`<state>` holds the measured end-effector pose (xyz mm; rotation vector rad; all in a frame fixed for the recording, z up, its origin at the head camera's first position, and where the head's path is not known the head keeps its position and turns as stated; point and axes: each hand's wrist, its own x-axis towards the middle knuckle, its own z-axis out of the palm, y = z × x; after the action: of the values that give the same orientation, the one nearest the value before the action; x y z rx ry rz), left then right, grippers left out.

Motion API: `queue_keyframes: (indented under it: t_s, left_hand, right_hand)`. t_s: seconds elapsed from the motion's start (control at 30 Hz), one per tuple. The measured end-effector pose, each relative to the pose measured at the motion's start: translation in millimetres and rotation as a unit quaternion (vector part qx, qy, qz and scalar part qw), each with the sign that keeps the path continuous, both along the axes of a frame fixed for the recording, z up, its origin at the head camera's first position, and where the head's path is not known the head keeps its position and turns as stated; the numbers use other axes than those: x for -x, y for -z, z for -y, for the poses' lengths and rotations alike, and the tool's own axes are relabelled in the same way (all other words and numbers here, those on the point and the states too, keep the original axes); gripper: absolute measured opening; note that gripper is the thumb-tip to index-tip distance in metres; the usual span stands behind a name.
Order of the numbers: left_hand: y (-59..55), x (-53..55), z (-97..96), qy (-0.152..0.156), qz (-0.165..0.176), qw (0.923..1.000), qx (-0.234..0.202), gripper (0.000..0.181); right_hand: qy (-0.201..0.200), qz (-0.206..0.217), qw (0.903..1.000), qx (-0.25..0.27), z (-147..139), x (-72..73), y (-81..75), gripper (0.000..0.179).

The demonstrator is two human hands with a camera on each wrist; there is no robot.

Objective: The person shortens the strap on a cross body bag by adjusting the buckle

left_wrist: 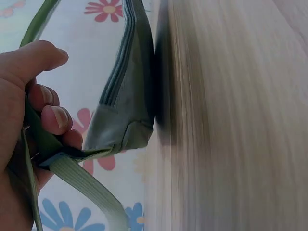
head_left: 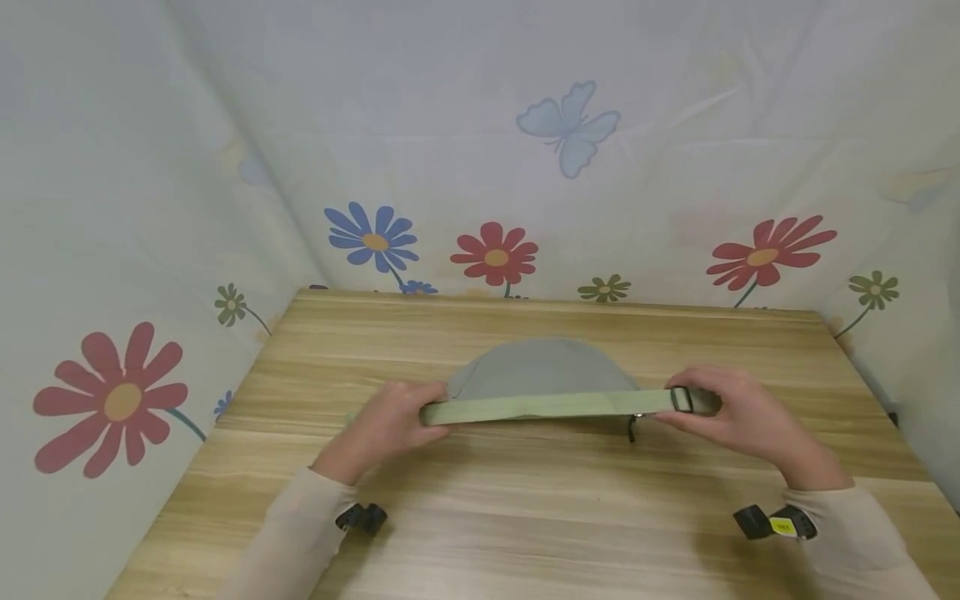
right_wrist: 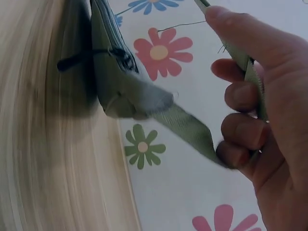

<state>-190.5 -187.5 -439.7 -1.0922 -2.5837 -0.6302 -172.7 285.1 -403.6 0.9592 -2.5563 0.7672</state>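
A grey-green waist bag (head_left: 547,367) is over the wooden table, its light green strap (head_left: 525,407) stretched across in front of it. My left hand (head_left: 393,417) grips the strap at its left end; in the left wrist view the fingers curl round the webbing beside a dark buckle (left_wrist: 45,159). On the other side my right hand (head_left: 738,412) holds the strap close to a dark slider (head_left: 681,400), fingers wrapped round it. A black zipper pull (right_wrist: 79,60) dangles from the bag's right end. Both wrist views show the bag's zipped edge close to the tabletop.
The wooden table (head_left: 510,517) reaches back to a white cloth wall (head_left: 450,133) printed with flowers and a butterfly. More cloth hangs along the left and right sides. Black wrist devices (head_left: 363,518) sit on both sleeves.
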Motion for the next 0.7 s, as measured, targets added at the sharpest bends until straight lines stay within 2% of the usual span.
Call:
queue_keyframes:
  t_s: [0.17, 0.27, 0.37, 0.53, 0.7]
  left_hand:
    - [1.5, -1.4, 10.9, 0.000, 0.027, 0.9993, -0.027, 0.035]
    - [1.7, -2.3, 18.3, -0.001, 0.043, 0.9983, -0.040, 0.035]
    - [1.8, -2.8, 25.7, 0.000, 0.058, 0.9966, -0.059, 0.035]
    - [-0.3, -3.7, 32.6, 0.020, 0.070, 0.9917, -0.106, 0.030]
    - [-0.2, -4.9, 37.6, 0.039, 0.065, 0.9818, -0.174, 0.029]
  right_hand:
    - [-0.022, -0.022, 0.9985, 0.045, -11, 1.6, 2.6, 0.044]
    - [-0.052, -0.043, 0.9950, 0.074, -16, 4.2, 4.1, 0.040]
    - [-0.067, -0.057, 0.9928, 0.082, -20, 6.3, 4.5, 0.034]
    - [-0.053, -0.058, 0.9954, 0.055, -25, 5.2, 1.2, 0.035]
    - [-0.024, -0.053, 0.9979, 0.030, -27, 0.9, -1.5, 0.046]
